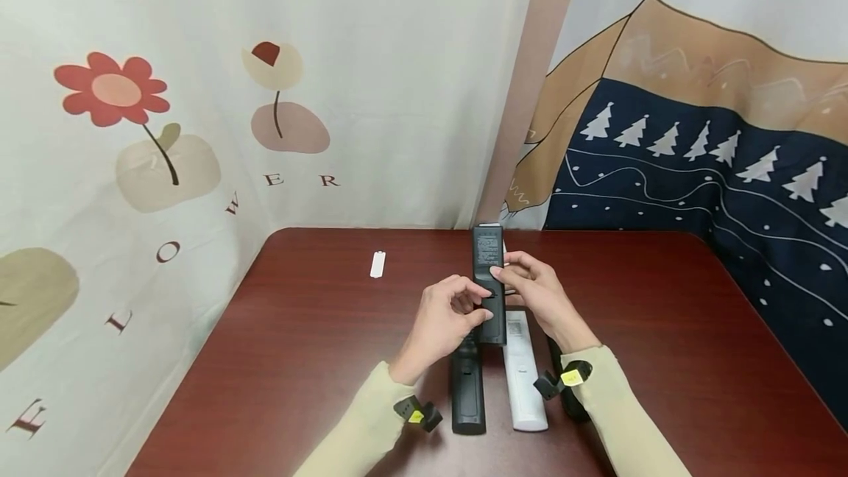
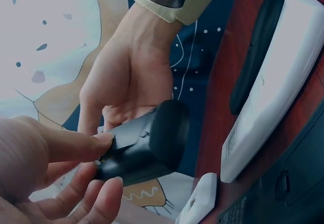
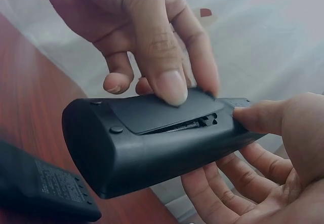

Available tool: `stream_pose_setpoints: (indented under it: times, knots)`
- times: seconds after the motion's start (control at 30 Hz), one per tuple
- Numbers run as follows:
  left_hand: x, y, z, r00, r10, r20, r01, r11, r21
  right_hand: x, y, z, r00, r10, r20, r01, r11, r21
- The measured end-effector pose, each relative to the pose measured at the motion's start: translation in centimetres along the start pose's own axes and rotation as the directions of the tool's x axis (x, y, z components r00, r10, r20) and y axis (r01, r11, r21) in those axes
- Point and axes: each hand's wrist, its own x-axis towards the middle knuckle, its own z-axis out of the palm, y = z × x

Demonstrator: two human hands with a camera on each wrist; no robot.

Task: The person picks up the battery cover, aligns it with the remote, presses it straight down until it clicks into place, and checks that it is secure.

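Observation:
A black remote control (image 1: 489, 245) is held up above the table, its back with the printed label turned toward the head camera. My right hand (image 1: 545, 294) grips it, thumb on the back and fingers behind. On the other side, my left hand (image 1: 445, 321) pinches the black battery cover (image 3: 162, 113) between thumb and index finger. One end of that cover stands raised from the remote, and part of the battery compartment (image 3: 190, 126) shows in the gap. In the left wrist view, the remote's rounded end (image 2: 169, 133) points toward the table.
Below the hands lie another black remote (image 1: 468, 396), a white remote (image 1: 523, 377) and a dark remote (image 1: 571, 400) partly hidden by the right wrist. A small white cover (image 1: 377, 264) lies farther back on the reddish-brown table (image 1: 318, 330). Printed curtains hang behind.

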Motion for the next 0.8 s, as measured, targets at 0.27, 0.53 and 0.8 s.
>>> stream_pose_setpoints:
  times: [0.27,0.53,0.8]
  knots:
    - [0.0,-0.4,0.2,0.994,-0.105,-0.035,0.103,0.994,-0.045,-0.1,-0.1,0.1,1.0,-0.011,-0.007,0.011,1.0,-0.008]
    - [0.4,-1.2,0.2,0.928,-0.357,0.111,0.373,0.872,-0.316,-0.2,-0.3,0.1,1.0,-0.015,0.009,0.015,1.0,0.009]
    - [0.7,-1.7,0.4,0.89,-0.41,0.203,0.457,0.782,-0.424,-0.4,-0.4,0.2,1.0,-0.015,0.006,0.015,1.0,-0.002]
